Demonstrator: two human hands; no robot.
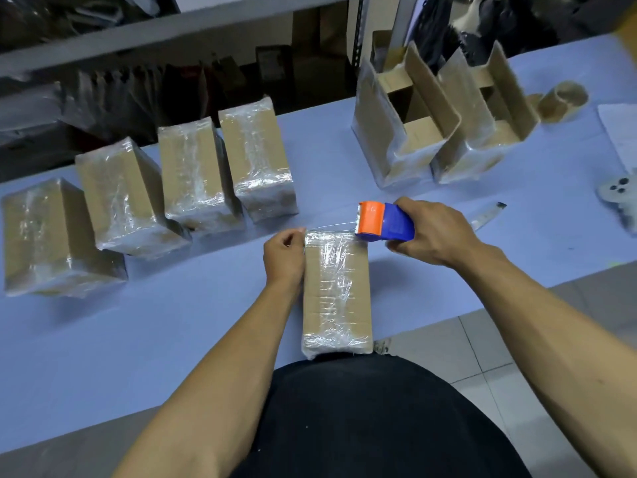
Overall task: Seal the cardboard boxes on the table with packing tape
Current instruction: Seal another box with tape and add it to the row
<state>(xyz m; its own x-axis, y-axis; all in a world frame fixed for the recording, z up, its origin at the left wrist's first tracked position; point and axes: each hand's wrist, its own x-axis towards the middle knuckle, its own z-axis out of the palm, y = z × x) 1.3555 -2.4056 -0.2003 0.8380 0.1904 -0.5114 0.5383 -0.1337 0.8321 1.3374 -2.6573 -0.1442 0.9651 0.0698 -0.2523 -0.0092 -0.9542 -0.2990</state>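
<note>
1. Done so far, judging by the table (172,339): four sealed boxes in a row at the left, all shiny with clear tape – far-left sealed box (51,236), second sealed box (120,194), third sealed box (194,170), fourth sealed box (256,157)
2. In hand: box being taped (336,291), at the near table edge right in front of the person's torso; its top already has tape along the length and wrinkled wrap at both ends, so I'd call it mostly done
3. Left to do: two open boxes at back right, flaps standing up – left open box (403,132) and right open box (482,132); their lower sides look taped, tops unsealed
4. Rough tally: four sealed, one in progress, two not yet closed
5. Left hand (284,258) is against the box's far-left corner, fingers curled, pinching the free end of the tape strand (331,228) at the far edge
6. Right hand (436,232) is wrapped around the blue-and-orange tape dispenser (384,222), just beyond the box's far-right corner, orange cutter end pointing left
7. Strand runs taut, crosswise over the far end
8. Orientation: the box lies flat, long axis running away from the person, nearly straight and square to the table edge; near end touches or overhangs the edge, can't tell which
9. Also there: spare tape roll (563,101) far right, knife (486,215) just right of the right hand
</note>
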